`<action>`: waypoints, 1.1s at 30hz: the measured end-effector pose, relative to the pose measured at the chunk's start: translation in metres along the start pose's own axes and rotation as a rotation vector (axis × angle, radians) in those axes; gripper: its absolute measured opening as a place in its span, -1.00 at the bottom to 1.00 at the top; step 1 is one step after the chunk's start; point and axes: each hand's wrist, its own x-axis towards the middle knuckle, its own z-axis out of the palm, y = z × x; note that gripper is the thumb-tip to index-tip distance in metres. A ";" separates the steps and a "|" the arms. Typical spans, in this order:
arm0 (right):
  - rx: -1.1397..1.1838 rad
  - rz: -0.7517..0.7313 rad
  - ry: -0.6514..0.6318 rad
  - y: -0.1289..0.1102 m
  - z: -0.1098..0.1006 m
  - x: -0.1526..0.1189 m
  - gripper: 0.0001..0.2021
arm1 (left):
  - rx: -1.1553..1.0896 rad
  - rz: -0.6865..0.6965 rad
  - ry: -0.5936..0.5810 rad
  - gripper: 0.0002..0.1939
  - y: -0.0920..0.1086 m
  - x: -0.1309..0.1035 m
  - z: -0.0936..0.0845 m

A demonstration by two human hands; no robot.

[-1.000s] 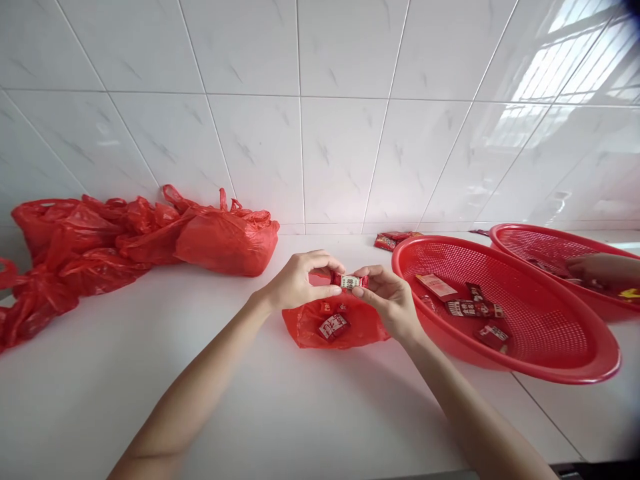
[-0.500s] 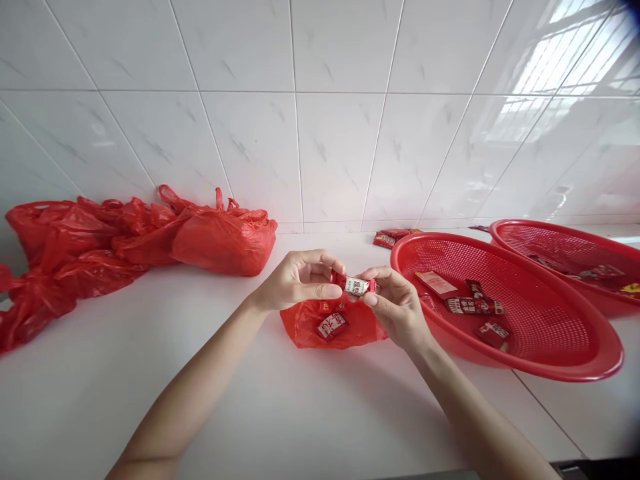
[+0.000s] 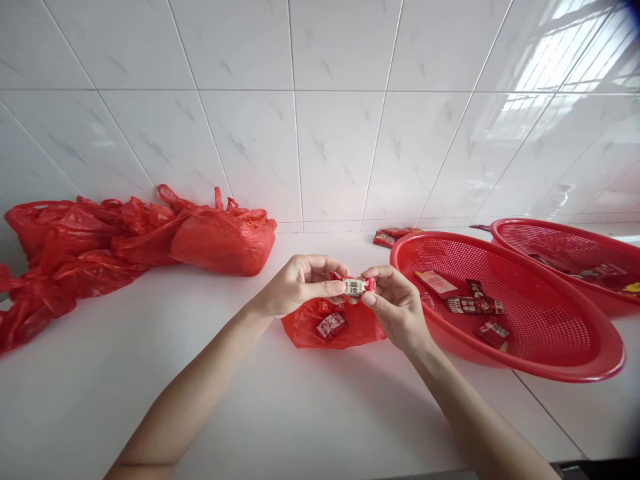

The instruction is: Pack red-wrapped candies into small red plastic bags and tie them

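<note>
Between my two hands is a wrapped candy [image 3: 355, 287], red at its twisted ends with a pale printed middle. My left hand [image 3: 309, 285] pinches its left end with thumb and fingers. At the right end, my right hand [image 3: 395, 300] grips the red twist between thumb and forefinger. Just below and behind the candy lies a red plastic bag [image 3: 305, 333], spread on the white counter. Inside that bag sits a small red packet [image 3: 332, 325] with white lettering, and other red wrappers partly hidden by my hands.
To the right stands a red mesh basket [image 3: 560, 307] holding several packets, with a second red basket [image 3: 590, 240] behind it. Red packets [image 3: 393, 237] lie by the tiled wall. Several filled red plastic bags [image 3: 223, 240] are lined up on the left.
The candy has turned slightly in my fingers, and its printed face shows at a different angle. My left hand has shifted a little. The bags and baskets have stayed put.
</note>
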 end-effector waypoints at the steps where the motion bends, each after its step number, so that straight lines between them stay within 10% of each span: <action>1: 0.013 -0.005 -0.005 0.000 0.000 0.000 -0.78 | -0.002 -0.003 0.004 -0.76 0.000 0.000 0.000; 8: -0.048 -0.014 0.058 0.010 -0.003 0.002 -0.81 | 0.180 -0.084 -0.036 -0.66 -0.003 0.005 -0.010; 13: -0.220 -0.047 0.158 0.022 -0.011 0.008 -0.85 | 0.704 -0.279 -0.072 -0.73 -0.022 0.010 -0.016; 18: -0.756 0.057 -0.035 0.044 -0.019 0.008 -0.87 | 1.199 -0.497 -0.237 -0.69 -0.051 0.012 0.000; 33: -1.119 0.162 -0.369 0.051 -0.031 0.009 -0.65 | 1.197 -0.431 -0.185 -0.86 -0.059 0.017 -0.009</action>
